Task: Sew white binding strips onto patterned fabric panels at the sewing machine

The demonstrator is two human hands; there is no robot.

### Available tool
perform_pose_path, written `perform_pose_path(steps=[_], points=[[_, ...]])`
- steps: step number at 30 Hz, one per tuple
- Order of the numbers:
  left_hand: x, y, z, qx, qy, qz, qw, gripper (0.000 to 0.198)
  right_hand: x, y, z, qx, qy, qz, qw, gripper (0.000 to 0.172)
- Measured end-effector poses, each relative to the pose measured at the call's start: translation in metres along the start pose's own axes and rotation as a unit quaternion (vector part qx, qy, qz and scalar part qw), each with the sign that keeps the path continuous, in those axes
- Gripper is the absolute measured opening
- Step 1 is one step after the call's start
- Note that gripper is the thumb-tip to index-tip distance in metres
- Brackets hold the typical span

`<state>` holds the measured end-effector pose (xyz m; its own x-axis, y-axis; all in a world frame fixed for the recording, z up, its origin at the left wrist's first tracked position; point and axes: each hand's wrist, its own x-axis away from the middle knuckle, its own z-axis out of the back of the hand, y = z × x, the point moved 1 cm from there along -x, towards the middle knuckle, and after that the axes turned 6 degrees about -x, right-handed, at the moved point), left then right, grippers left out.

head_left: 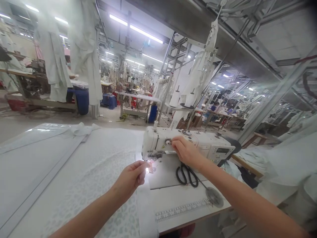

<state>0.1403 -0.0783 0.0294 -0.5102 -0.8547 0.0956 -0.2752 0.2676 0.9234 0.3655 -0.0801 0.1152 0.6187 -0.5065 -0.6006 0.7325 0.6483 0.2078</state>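
Observation:
A white sewing machine stands on the table, its lamp glowing by the needle area. My left hand is closed in a pinch right beside the lit needle and presser foot; whatever lies between its fingertips is too small to make out. At a small round knob on the front of the machine head, my right hand has its fingers pressed together. Whether they grip the knob or a thread I cannot tell. White leopard-patterned fabric spreads over the table left of the needle.
Black-handled scissors lie below the machine arm. A round metal disc and a clear ruler are nearer the front edge. Thread cones stand behind the machine. White garments hang at the back left.

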Motion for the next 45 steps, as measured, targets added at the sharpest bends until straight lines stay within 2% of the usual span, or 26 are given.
perform_pose_path(steps=[7, 14, 25, 27, 29, 30, 31, 32, 33, 35, 36, 37, 38, 39, 42, 45], points=[[0.0, -0.002, -0.001, 0.008, -0.011, 0.003, 1.0, 0.024, -0.023, -0.012, 0.006, 0.024, -0.042, -0.003, 0.999, 0.024], [-0.002, -0.008, 0.004, 0.003, -0.025, 0.003, 1.0, 0.023, -0.047, -0.007, 0.01, 0.063, -0.084, -0.05, 0.993, 0.015], [0.0, -0.005, 0.004, -0.023, -0.014, -0.002, 1.0, 0.023, -0.033, 0.002, 0.02, 0.027, -0.098, -0.098, 0.99, 0.014], [0.002, -0.005, 0.003, -0.074, -0.012, -0.012, 0.997, 0.023, -0.028, -0.005, 0.024, 0.0, -0.077, -0.118, 0.99, 0.011], [0.005, -0.007, 0.002, -0.132, -0.009, -0.021, 0.991, 0.023, -0.016, -0.021, 0.024, -0.076, -0.023, -0.196, 0.977, 0.009], [0.008, -0.009, 0.001, -0.155, -0.009, -0.018, 0.988, 0.024, -0.009, -0.033, 0.02, -0.147, 0.001, -0.253, 0.956, 0.009], [0.01, -0.013, -0.001, -0.171, -0.013, -0.01, 0.985, 0.025, -0.001, -0.045, 0.013, -0.239, 0.019, -0.317, 0.918, 0.011], [0.013, -0.018, -0.002, -0.18, -0.022, 0.004, 0.983, 0.026, 0.007, -0.059, 0.002, -0.352, 0.019, -0.37, 0.859, 0.015], [0.015, -0.024, -0.003, -0.183, -0.031, 0.021, 0.982, 0.027, 0.013, -0.073, -0.012, -0.479, 0.008, -0.411, 0.776, 0.019], [0.019, -0.036, -0.001, -0.176, -0.041, 0.05, 0.982, 0.029, 0.019, -0.097, -0.042, -0.687, 0.028, -0.445, 0.573, 0.028], [0.02, -0.042, 0.002, -0.17, -0.034, 0.057, 0.983, 0.029, 0.018, -0.106, -0.057, -0.744, 0.053, -0.45, 0.492, 0.029], [0.02, -0.046, 0.006, -0.165, -0.017, 0.059, 0.984, 0.029, 0.016, -0.111, -0.071, -0.774, 0.082, -0.452, 0.435, 0.028], [0.02, -0.048, 0.011, -0.163, 0.005, 0.059, 0.985, 0.029, 0.012, -0.113, -0.084, -0.787, 0.105, -0.456, 0.403, 0.027], [0.02, -0.05, 0.016, -0.161, 0.028, 0.059, 0.985, 0.029, 0.006, -0.113, -0.097, -0.788, 0.122, -0.461, 0.389, 0.026], [0.02, -0.049, 0.032, -0.157, 0.064, 0.074, 0.983, 0.031, -0.009, -0.106, -0.126, -0.789, 0.134, -0.478, 0.364, 0.023], [0.022, -0.046, 0.04, -0.17, 0.07, 0.086, 0.979, 0.033, -0.012, -0.096, -0.143, -0.768, 0.155, -0.508, 0.359, 0.021]])
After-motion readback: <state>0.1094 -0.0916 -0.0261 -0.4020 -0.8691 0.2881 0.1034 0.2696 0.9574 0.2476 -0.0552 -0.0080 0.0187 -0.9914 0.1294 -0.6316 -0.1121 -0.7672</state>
